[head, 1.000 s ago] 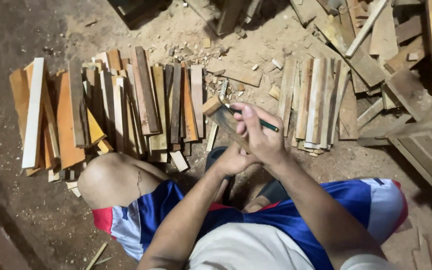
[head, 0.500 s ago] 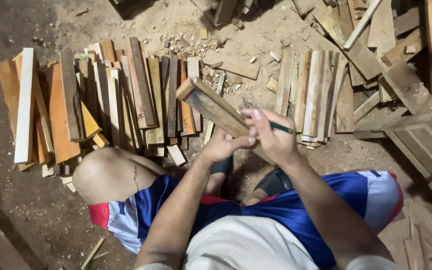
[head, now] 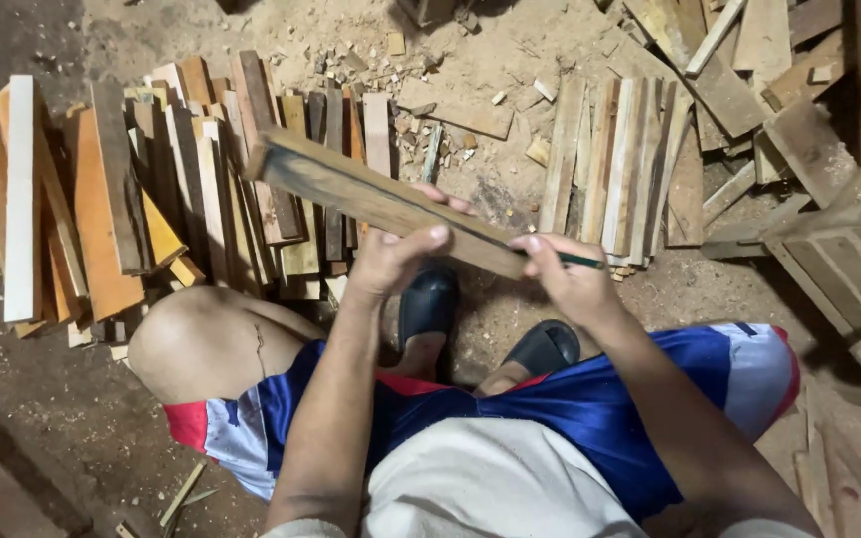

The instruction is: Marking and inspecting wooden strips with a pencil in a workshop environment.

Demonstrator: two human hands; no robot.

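1. The wooden slat (head: 371, 197), seen from the head camera, is held off the floor in front of the person's knees, with its long axis running from upper left, over the stack, down to the right between the two hands.
2. The left hand (head: 391, 257) is closed around the slat near its middle, thumb on top and fingers wrapped beneath; this hand carries the weight.
3. The right hand (head: 565, 279) is closed on a dark green pencil (head: 575, 261), held in a writing grip. The pencil's tip end meets the slat's lower right end, so the right hand is the nearer one to that end.
4. The slat's far end points up and left, away from both hands, above the pile of slats (head: 181, 189) lying side by side on the sawdust-covered floor (head: 470, 60).
5. A second, paler row of boards (head: 615, 164) lies just beyond the right hand, and loose offcuts (head: 809, 139) are heaped at the upper right.
6. The person squats in blue shorts (head: 570, 408), with black sandals (head: 430, 304) directly under the slat.
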